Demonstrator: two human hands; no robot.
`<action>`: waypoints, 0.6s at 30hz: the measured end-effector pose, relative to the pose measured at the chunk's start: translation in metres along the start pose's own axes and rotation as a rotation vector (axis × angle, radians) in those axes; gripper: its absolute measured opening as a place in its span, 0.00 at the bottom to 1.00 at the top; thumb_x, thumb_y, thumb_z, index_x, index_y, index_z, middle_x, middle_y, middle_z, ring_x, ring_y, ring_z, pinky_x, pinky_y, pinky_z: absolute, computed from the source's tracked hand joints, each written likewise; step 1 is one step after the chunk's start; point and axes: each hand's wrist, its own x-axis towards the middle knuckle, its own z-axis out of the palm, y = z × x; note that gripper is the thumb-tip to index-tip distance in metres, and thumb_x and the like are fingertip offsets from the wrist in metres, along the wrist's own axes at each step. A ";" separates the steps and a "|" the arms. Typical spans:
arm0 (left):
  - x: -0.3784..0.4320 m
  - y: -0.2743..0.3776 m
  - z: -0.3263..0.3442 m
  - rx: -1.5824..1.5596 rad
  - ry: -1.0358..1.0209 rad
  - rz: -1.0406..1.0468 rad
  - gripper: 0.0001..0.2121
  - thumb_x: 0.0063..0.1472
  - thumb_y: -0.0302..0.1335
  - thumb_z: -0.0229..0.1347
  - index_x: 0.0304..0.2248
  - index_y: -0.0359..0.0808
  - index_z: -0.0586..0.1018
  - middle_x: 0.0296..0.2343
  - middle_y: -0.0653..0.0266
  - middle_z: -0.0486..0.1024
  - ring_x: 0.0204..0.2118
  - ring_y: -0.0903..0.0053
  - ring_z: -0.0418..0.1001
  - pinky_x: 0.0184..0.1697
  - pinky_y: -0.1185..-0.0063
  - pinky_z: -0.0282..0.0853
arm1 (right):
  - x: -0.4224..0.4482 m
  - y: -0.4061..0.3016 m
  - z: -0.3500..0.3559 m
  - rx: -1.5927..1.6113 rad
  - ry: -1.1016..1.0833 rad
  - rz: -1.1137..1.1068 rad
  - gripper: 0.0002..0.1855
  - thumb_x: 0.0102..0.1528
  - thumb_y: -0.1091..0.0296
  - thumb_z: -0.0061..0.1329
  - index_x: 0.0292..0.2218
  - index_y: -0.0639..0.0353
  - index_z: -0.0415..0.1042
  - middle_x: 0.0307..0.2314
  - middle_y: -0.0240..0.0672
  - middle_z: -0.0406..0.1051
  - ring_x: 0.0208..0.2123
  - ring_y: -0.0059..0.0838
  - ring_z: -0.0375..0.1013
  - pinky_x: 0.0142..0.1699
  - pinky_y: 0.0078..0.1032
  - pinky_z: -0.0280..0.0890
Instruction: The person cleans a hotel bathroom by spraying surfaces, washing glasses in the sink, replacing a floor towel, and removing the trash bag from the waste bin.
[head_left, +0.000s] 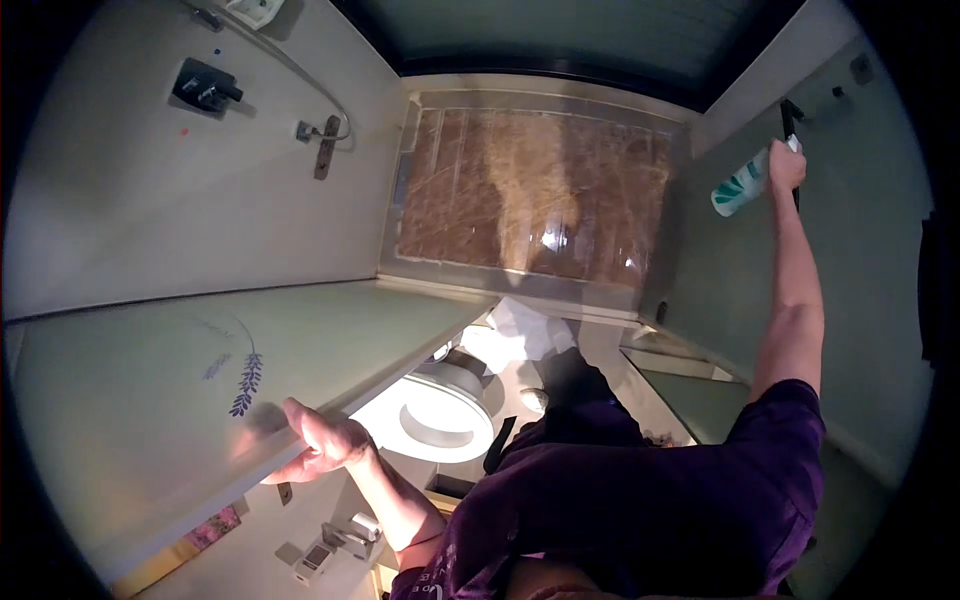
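Observation:
My left hand (322, 446) is at the free edge of a frosted glass shower panel (165, 390), the thumb on one face and the fingers around the other. A purple lavender sprig decal (247, 382) is on that panel. Stretched out to the right, my right hand (786, 166) is closed around a spray bottle (739, 187) with green leaf-like markings, tilted with its base to the left. A black bar handle (790, 116) on the greenish glass door (855, 262) runs behind this hand. Whether the hand also grips the bar is hard to tell.
Ahead lies a brown, wet-looking shower floor (450, 187) behind a low sill (585, 306). On the left wall are a mixer tap (204, 88) and a shower hose (304, 71). A white toilet (435, 427) stands beside my legs, near a crumpled white sheet (517, 330).

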 end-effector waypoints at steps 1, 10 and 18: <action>0.000 0.002 -0.001 -0.010 0.035 -0.032 0.20 0.57 0.22 0.57 0.48 0.30 0.69 0.42 0.59 0.70 0.38 0.78 0.69 0.48 0.76 0.63 | 0.001 -0.001 0.003 0.004 -0.005 -0.003 0.33 0.44 0.53 0.49 0.52 0.54 0.71 0.42 0.51 0.74 0.47 0.53 0.72 0.52 0.42 0.65; -0.009 -0.001 0.015 0.083 0.145 -0.039 0.20 0.54 0.23 0.55 0.47 0.30 0.68 0.39 0.58 0.69 0.37 0.72 0.68 0.41 0.73 0.64 | 0.055 0.023 0.000 -0.095 -0.060 0.116 0.30 0.43 0.50 0.51 0.47 0.53 0.74 0.45 0.50 0.73 0.50 0.50 0.70 0.55 0.40 0.62; -0.026 0.016 0.035 0.037 0.098 -0.041 0.30 0.54 0.14 0.47 0.57 0.30 0.55 0.50 0.53 0.61 0.47 0.68 0.64 0.51 0.68 0.63 | -0.107 0.012 0.028 0.120 0.067 -0.666 0.31 0.50 0.70 0.52 0.56 0.55 0.64 0.50 0.43 0.69 0.50 0.49 0.69 0.54 0.40 0.64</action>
